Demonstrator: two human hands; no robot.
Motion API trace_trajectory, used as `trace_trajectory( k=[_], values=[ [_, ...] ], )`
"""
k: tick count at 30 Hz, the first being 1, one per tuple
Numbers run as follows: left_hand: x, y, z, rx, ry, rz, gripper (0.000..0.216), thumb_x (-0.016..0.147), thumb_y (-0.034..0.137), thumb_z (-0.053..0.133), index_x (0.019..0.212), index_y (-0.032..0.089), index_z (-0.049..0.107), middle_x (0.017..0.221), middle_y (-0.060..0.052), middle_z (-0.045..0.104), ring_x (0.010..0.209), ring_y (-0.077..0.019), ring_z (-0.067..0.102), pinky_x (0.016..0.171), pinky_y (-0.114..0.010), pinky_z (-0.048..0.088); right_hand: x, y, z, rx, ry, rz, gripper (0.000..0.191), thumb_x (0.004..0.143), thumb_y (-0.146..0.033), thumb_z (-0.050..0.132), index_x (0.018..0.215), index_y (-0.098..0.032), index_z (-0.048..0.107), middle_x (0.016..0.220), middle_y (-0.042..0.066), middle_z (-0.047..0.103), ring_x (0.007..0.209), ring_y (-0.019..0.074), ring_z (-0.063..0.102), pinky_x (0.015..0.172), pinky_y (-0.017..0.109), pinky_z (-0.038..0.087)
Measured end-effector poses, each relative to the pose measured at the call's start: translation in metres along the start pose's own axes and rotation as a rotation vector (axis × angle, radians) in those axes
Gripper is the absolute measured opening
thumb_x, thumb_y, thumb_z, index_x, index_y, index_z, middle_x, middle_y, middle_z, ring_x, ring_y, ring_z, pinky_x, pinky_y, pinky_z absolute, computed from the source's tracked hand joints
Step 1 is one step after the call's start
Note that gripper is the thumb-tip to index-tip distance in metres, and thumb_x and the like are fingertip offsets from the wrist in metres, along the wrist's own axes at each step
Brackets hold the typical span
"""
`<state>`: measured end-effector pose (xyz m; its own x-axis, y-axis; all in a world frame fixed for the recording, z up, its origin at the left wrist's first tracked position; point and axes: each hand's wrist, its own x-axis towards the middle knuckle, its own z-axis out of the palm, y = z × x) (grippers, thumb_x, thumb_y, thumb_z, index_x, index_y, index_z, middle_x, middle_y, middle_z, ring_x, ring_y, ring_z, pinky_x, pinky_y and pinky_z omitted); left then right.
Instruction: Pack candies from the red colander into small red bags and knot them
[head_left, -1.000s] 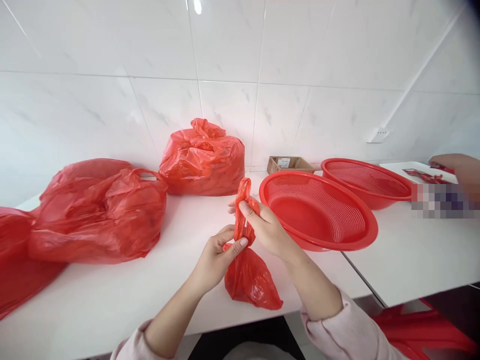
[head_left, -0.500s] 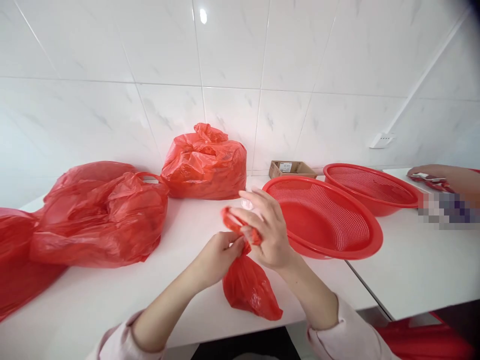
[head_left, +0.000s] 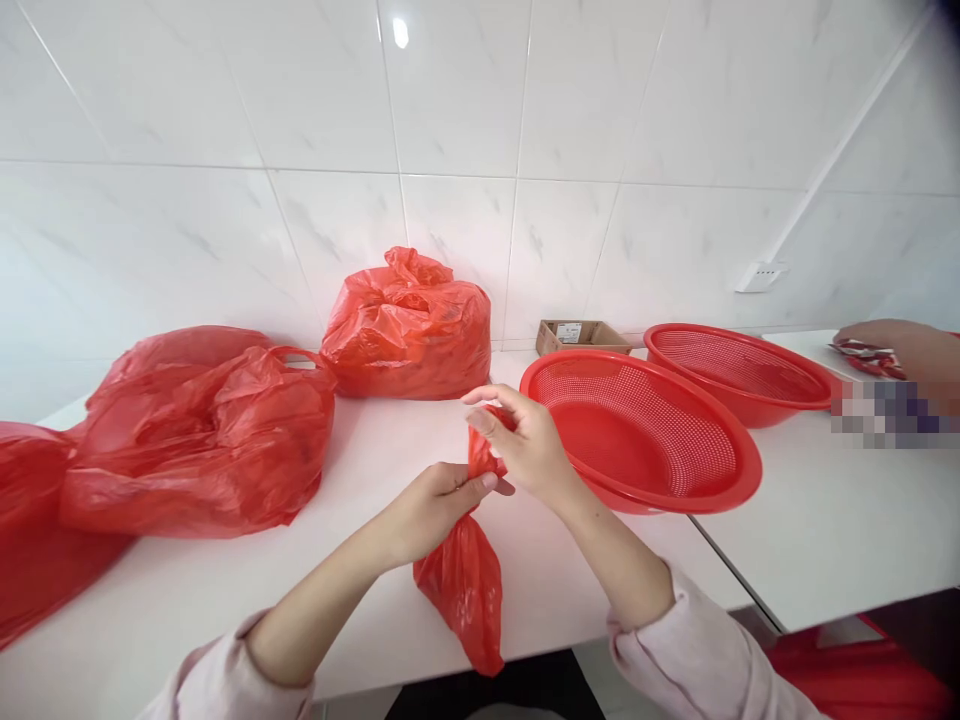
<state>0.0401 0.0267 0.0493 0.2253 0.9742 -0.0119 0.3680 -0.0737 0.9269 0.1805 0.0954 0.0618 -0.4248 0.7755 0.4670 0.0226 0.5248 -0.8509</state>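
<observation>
A small red plastic bag (head_left: 466,590) hangs by its gathered neck near the front edge of the table, with something bulging inside that I cannot make out. My left hand (head_left: 431,515) pinches the neck between thumb and fingers. Above it, my right hand (head_left: 529,440) is closed around the twisted upper end of the bag, its fingers curled. Behind my right hand stands a red perforated plastic basket (head_left: 697,440).
A second red basket (head_left: 742,365) and an open cardboard box (head_left: 581,335) stand near the tiled wall. Large filled red bags (head_left: 202,430) lie at left, another (head_left: 409,330) at the back. At far right, another person's hand (head_left: 900,340) is beside a small packet (head_left: 870,357).
The small bag's body has swung left and turned, hanging lower. My right hand has turned around the top of the bag, while my left hand keeps its pinch at the neck.
</observation>
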Motion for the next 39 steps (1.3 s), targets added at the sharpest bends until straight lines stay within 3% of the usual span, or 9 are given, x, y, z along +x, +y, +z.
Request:
trace_trajectory(
  k=[4, 8, 13, 17, 21, 26, 30, 33, 39],
  values=[
    [0.002, -0.005, -0.016, -0.13, 0.05, 0.061, 0.047, 0.094, 0.049, 0.047, 0.061, 0.018, 0.056, 0.061, 0.001, 0.048, 0.061, -0.0138, 0.046, 0.064, -0.028, 0.041, -0.003, 0.007, -0.007, 0.107, 0.091, 0.07, 0.037, 0.083, -0.053, 0.066, 0.069, -0.019, 0.062, 0.062, -0.002, 0.053, 0.056, 0.0111, 0.044, 0.053, 0.024, 0.037],
    [0.0, -0.01, -0.03, -0.165, 0.17, 0.096, 0.028, 0.089, 0.043, 0.06, 0.082, 0.02, 0.074, 0.085, -0.005, 0.071, 0.088, -0.0212, 0.062, 0.083, -0.033, 0.048, -0.018, 0.007, -0.015, 0.058, 0.228, 0.086, 0.042, 0.082, -0.046, 0.069, 0.06, -0.02, 0.045, 0.056, -0.005, 0.037, 0.054, 0.0096, 0.034, 0.05, 0.024, 0.032],
    [-0.003, -0.015, -0.035, -0.136, 0.263, 0.085, 0.026, 0.084, 0.04, 0.068, 0.103, 0.025, 0.077, 0.101, -0.006, 0.075, 0.101, -0.026, 0.066, 0.092, -0.038, 0.051, -0.047, 0.008, -0.015, 0.054, 0.332, 0.133, 0.052, 0.084, -0.042, 0.068, 0.06, -0.021, 0.026, 0.058, -0.006, 0.026, 0.054, 0.0096, 0.027, 0.049, 0.024, 0.036],
    [-0.002, -0.016, -0.031, -0.021, 0.374, 0.187, 0.018, 0.081, 0.036, 0.071, 0.095, 0.027, 0.079, 0.106, -0.008, 0.072, 0.107, -0.0281, 0.063, 0.085, -0.037, 0.054, -0.069, 0.024, -0.002, 0.316, 0.401, 0.266, 0.045, 0.082, -0.042, 0.069, 0.066, -0.022, 0.032, 0.064, -0.006, 0.032, 0.057, 0.0099, 0.036, 0.051, 0.025, 0.048],
    [-0.002, -0.019, -0.033, -0.03, 0.409, 0.184, 0.012, 0.08, 0.033, 0.072, 0.087, 0.025, 0.075, 0.101, -0.006, 0.067, 0.101, -0.0244, 0.063, 0.072, -0.03, 0.055, -0.074, 0.039, -0.002, 0.41, 0.281, 0.389, 0.033, 0.082, -0.042, 0.068, 0.076, -0.022, 0.043, 0.075, -0.003, 0.05, 0.069, 0.0136, 0.052, 0.06, 0.031, 0.056],
    [-0.007, -0.019, -0.038, -0.089, 0.264, 0.22, 0.012, 0.083, 0.027, 0.069, 0.083, 0.02, 0.059, 0.088, -0.002, 0.06, 0.08, -0.0153, 0.06, 0.066, -0.026, 0.05, -0.055, 0.031, -0.015, 0.148, 0.314, 0.166, 0.017, 0.085, -0.031, 0.065, 0.082, -0.021, 0.05, 0.113, 0.007, 0.061, 0.112, 0.0217, 0.058, 0.085, 0.036, 0.052],
    [-0.011, -0.015, -0.031, -0.046, 0.128, 0.275, 0.013, 0.085, 0.024, 0.067, 0.092, 0.02, 0.057, 0.089, -0.003, 0.06, 0.084, -0.0161, 0.059, 0.078, -0.031, 0.05, -0.043, 0.019, -0.003, 0.094, 0.12, 0.118, 0.024, 0.086, -0.023, 0.06, 0.11, -0.023, 0.059, 0.108, 0.005, 0.068, 0.104, 0.0184, 0.063, 0.089, 0.036, 0.049],
    [-0.013, -0.015, -0.026, 0.02, 0.1, 0.261, 0.008, 0.086, 0.025, 0.067, 0.091, 0.021, 0.062, 0.092, -0.003, 0.058, 0.086, -0.016, 0.059, 0.079, -0.031, 0.049, -0.044, 0.016, 0.008, 0.159, -0.104, 0.152, 0.02, 0.088, -0.02, 0.056, 0.106, -0.023, 0.064, 0.105, 0.003, 0.069, 0.1, 0.0163, 0.064, 0.092, 0.035, 0.048],
    [-0.011, -0.02, -0.017, -0.034, 0.067, 0.254, 0.005, 0.087, 0.024, 0.066, 0.087, 0.02, 0.063, 0.088, -0.001, 0.053, 0.077, -0.0129, 0.055, 0.072, -0.029, 0.046, -0.055, 0.018, 0.009, 0.226, -0.112, 0.198, 0.013, 0.086, -0.026, 0.063, 0.098, -0.022, 0.064, 0.101, 0.002, 0.067, 0.097, 0.0164, 0.062, 0.092, 0.034, 0.047]
  ],
)
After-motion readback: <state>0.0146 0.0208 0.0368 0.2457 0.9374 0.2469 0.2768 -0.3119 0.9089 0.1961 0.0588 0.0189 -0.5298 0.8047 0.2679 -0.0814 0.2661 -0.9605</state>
